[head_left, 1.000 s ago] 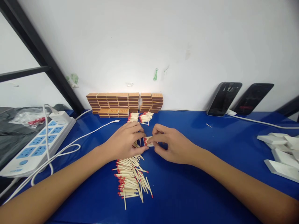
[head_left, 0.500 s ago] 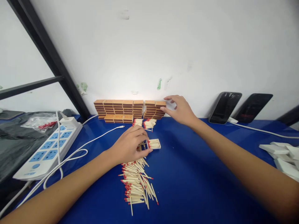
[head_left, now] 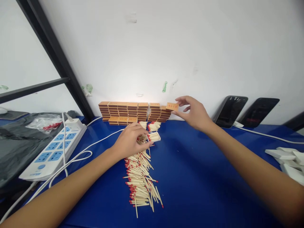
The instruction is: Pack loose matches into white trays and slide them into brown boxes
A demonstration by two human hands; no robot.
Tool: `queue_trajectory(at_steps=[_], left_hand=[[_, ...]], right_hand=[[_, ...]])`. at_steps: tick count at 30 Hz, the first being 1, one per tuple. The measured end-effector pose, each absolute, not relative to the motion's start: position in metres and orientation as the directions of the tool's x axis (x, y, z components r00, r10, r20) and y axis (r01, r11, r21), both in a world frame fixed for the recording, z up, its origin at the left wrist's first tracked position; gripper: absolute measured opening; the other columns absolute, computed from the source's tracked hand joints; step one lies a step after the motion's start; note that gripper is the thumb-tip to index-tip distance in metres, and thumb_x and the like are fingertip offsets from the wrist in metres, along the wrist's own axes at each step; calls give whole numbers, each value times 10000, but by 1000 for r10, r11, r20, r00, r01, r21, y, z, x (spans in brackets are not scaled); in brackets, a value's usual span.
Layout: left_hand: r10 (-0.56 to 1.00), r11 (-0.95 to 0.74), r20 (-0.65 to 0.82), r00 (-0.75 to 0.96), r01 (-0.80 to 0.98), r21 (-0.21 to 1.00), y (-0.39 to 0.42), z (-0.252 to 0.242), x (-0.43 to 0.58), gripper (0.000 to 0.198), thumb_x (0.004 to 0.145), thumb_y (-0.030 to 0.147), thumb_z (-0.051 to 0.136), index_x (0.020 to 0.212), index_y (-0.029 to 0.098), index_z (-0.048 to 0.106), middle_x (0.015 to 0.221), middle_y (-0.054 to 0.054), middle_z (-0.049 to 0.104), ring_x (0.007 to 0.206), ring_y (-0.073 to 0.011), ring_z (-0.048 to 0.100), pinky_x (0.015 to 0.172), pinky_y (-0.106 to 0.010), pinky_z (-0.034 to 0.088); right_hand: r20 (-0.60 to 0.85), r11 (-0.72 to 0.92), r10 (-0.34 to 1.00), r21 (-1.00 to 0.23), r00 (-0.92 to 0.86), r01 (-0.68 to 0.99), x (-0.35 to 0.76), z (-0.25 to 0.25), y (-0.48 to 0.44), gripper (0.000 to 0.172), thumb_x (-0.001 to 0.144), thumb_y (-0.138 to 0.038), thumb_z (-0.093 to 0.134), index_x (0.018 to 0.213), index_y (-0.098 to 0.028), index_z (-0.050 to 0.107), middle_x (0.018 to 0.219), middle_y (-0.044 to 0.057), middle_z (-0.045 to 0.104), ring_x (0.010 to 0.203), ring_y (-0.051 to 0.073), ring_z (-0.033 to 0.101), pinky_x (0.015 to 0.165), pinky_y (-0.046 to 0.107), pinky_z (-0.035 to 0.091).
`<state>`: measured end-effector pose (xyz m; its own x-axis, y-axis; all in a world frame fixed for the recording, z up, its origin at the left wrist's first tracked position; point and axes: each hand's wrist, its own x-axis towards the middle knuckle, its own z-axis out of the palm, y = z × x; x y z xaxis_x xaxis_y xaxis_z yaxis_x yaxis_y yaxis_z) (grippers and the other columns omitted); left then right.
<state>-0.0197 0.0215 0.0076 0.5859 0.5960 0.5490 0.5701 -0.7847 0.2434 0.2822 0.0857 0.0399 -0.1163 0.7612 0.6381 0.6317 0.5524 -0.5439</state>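
My right hand (head_left: pixel 193 112) pinches an orange-topped matchbox (head_left: pixel 172 106) at its right end, above the right side of the stacked matchboxes (head_left: pixel 118 109). Below the stacks, my left hand (head_left: pixel 131 139) has its thumb and fingers closed on the left end of a small white matchbox tray (head_left: pixel 159 139) filled with red-tipped matches. Two small bunches of matches (head_left: pixel 154 126) lie between the stacks and the tray. Partly under my left hand, a long heap of loose matches (head_left: pixel 140 180) runs toward me over the blue table (head_left: pixel 190 190).
At left are a white power strip (head_left: pixel 53 148) with cables and a dark plastic bag (head_left: pixel 14 142). Two phones (head_left: pixel 231 110) lean against the wall at right. White pieces (head_left: pixel 285 155) are piled at the right edge.
My right hand has lifted a matchbox off the right-hand stack and moved slightly right. My left hand and the filled tray have shifted away from me, toward the stacks.
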Motion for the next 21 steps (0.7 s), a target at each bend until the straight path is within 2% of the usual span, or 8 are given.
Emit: queue_trajectory(at_steps=[3,7,13,21], left_hand=[[616,-764,571,543,589,264,22,5,-20,299,866,452,774,1011,190,758,897,-63,747,930,-244,656,881,-427,549],[634,-748,589,500,589,305,20,0,-17,369,840,507,791,1035,194,777,950,-82,744,912,-235,671,853,-419,572],[633,-754,597,493,567,332,15,1,-13,339,832,474,816,1021,194,787,993,-83,744,942,-223,683,871,-398,577],[729,-675,541,419,570,468,12,3,-10,347,796,492,851,1032,243,800,1036,-61,743,960,-217,689,885,-397,573]], right_hand=[[505,530,837,-652,-210,543,285,36,46,554,768,-441,843,1240,-217,657,1124,95,711,1012,268,692,861,442,607],[373,485,873,-734,-315,476,281,20,8,589,767,-450,855,1271,-231,644,1105,87,712,956,242,701,844,430,636],[409,497,867,-746,-283,444,275,3,-4,573,771,-436,860,1258,-222,646,1135,94,701,977,242,699,809,410,651],[399,482,876,-757,-271,442,282,-2,-8,502,788,-439,854,1202,-217,680,1165,103,715,996,249,707,829,416,652]])
